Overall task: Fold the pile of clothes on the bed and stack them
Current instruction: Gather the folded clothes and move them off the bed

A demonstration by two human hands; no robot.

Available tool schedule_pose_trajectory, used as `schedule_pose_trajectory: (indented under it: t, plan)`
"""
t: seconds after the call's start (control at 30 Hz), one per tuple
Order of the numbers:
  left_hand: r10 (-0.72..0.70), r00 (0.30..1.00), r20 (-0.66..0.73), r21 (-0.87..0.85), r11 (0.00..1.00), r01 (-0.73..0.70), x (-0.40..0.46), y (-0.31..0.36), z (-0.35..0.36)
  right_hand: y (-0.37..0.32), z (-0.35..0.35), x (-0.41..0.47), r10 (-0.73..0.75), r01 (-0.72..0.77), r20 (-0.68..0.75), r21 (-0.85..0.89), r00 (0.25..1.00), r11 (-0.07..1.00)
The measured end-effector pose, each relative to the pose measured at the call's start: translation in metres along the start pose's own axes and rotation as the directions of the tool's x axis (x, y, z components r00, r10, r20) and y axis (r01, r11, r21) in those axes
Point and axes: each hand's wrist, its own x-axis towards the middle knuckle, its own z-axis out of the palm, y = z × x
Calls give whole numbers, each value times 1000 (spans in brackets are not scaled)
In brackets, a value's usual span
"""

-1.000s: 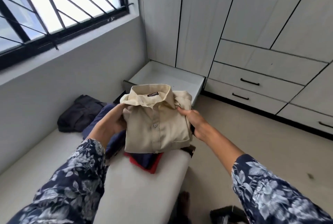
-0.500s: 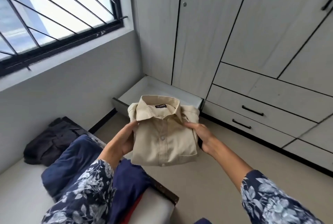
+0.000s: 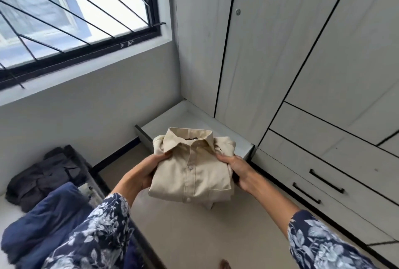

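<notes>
above the floor, at centre frame, one folded beige shirt (image 3: 191, 170) is held clear of the bed (image 3: 13, 206). it is grasped at both side edges: left hand (image 3: 140, 174) at 9 o'clock, right hand (image 3: 238, 170) at 3 o'clock. the cloth is judged light, soft and apt to unfold, so support beneath the sides is advised. one dark garment (image 3: 43, 177) and one navy garment (image 3: 41, 223) are counted at 8 o'clock; one open drawer (image 3: 172, 122) lies at 12 o'clock.

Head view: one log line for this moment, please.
folded beige shirt | left hand and right hand grip its sides | above floor, near open drawer
</notes>
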Motion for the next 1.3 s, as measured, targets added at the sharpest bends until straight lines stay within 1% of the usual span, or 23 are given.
schedule_pose_trajectory:
  t: [0.17, 0.23, 0.33, 0.43, 0.63, 0.73, 0.83, 0.93, 1.07, 1.2, 1.3]
  plan:
    - [42, 998, -51, 25, 999, -41, 36, 20, 28, -32, -25, 44, 20, -20, 11, -4, 1000, 1000]
    - [39, 999, -32, 14, 999, -38, 40, 28, 32, -43, -24, 59, 27, -27, 32, 14, 999, 1000]
    - [94, 995, 26, 17, 995, -95, 46, 43, 29, -59, -15, 86, 32, -34, 60, 35, 998, 999]
    - [130, 991, 20, 44, 990, -131, 61, 62, 19, -70, -2, 119, 52, -55, 70, 31, 996, 998]
    - [72, 996, -60, 101, 993, -65, 121, 117, -29, -94, 40, 201, 64, -65, 67, 11, 996, 998]
    - [44, 993, -111, 66, 997, -37, 178, 151, -65, -105, 66, 269, 73, -74, 22, 49, 997, 996]
    - [-22, 980, -199, 78, 996, 38, 227, 172, -102, -103, 96, 321, 137, -132, -61, 84, 989, 988]
    - [-90, 966, -241, 159, 979, 131, 276, 200, -142, -99, 123, 365, 194, -178, -112, 136, 975, 975]
    - [-110, 951, -290, 280, 940, 194, 331, 232, -170, -96, 138, 408, 228, -194, -162, 200, 960, 960]
    - [-146, 956, -254, 421, 873, 245, 400, 253, -184, -91, 137, 462, 275, -205, -231, 285, 933, 936]
    - [-123, 958, -258, 537, 806, 249, 442, 258, -187, -78, 133, 492, 301, -200, -287, 333, 909, 921]
